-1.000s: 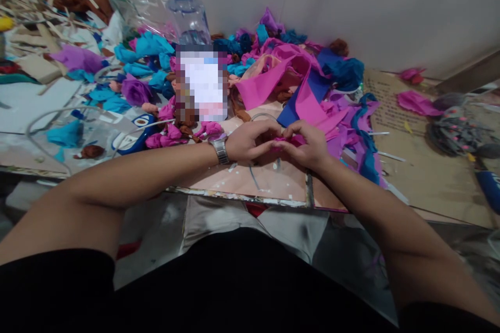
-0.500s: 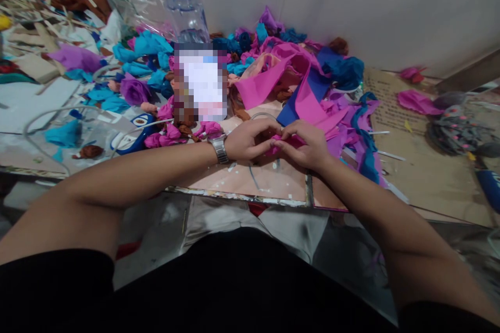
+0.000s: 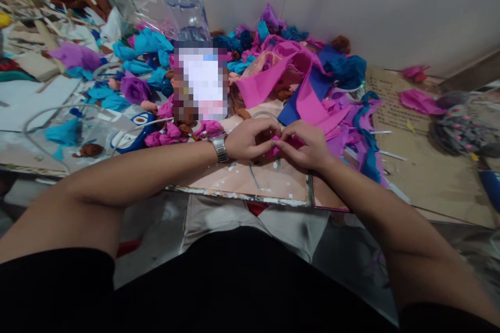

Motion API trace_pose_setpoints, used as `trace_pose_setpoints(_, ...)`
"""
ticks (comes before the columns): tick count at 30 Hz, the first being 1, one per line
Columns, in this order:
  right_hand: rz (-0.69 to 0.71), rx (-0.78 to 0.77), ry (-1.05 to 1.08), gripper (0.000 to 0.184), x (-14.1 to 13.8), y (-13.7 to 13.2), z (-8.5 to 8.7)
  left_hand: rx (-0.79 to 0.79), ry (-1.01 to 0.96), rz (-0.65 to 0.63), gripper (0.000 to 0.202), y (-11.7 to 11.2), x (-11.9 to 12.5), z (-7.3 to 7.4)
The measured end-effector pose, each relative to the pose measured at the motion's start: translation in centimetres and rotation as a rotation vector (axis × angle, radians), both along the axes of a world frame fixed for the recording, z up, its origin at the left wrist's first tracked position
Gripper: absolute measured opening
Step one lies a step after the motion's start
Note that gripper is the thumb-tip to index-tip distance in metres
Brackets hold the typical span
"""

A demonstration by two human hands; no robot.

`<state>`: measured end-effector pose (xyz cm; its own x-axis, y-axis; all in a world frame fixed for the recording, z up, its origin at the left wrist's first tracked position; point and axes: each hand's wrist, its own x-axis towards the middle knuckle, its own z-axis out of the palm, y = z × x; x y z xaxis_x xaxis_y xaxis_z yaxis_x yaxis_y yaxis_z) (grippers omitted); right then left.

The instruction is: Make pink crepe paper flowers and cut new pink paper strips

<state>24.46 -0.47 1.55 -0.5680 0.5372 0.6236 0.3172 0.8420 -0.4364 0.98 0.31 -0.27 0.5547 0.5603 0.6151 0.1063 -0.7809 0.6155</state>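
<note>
Between the fingertips of both hands is a small piece of pink crepe paper (image 3: 273, 150), partly hidden by the fingers. My left hand (image 3: 250, 139), with a metal watch (image 3: 219, 148) on its wrist, pinches it from the left. From the right, my right hand (image 3: 307, 144) closes thumb and fingers on the same piece, the two hands nearly touching. Just beyond them lie long pink crepe paper strips (image 3: 261, 83) and a dark blue strip (image 3: 308, 96). Several rolled pink paper flowers (image 3: 167, 132) lie left of the watch.
A capped plastic bottle (image 3: 187, 13) stands behind a blurred-out phone-like screen (image 3: 205, 80). Blue and purple paper pieces (image 3: 135, 88) cover the left side. A blue-and-white device (image 3: 135, 132) with a cable lies there. Cardboard (image 3: 406, 166) is on the right, near a dark bundle (image 3: 455, 130).
Both hands keep their place and their pinch on the pink paper, with only slight finger movement. The view has shifted very slightly.
</note>
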Motion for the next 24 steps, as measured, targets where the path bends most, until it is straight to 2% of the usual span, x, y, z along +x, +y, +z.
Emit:
trace_pose_setpoints(10,0.011,-0.011,-0.068,0.022,0.05,-0.22,0.37,0.028,0.063,-0.012,0.018,-0.11,-0.05,-0.1)
trace_pose_setpoints(24,-0.018,-0.048,-0.063,0.023,-0.02,-0.21,0.22,0.008,0.014,0.007,0.021,0.19,-0.02,-0.2)
